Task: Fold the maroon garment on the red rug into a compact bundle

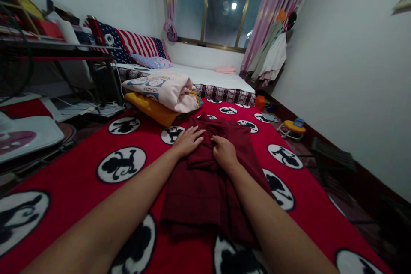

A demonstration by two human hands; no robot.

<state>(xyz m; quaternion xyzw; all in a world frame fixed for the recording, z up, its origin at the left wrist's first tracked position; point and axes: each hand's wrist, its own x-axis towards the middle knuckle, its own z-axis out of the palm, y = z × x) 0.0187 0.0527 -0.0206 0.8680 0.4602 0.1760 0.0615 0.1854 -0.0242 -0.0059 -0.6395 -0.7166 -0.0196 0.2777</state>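
A maroon garment, partly folded and its exact kind unclear, lies on a red blanket printed with black monkeys in white circles. My left hand rests flat on the upper left of the cloth, its fingers stretched out. Close beside it, my right hand is closed, with a bunched fold of the same garment pinched between thumb and fingers. Just beyond my left hand sits a pile of folded clothes, a pale pink printed one on top of a mustard-yellow one.
At the far end stands a bed with a white sheet and a pillow. A cluttered desk and a white chair are on the left. To the right are a yellow stool, a dark folding stool and hanging clothes.
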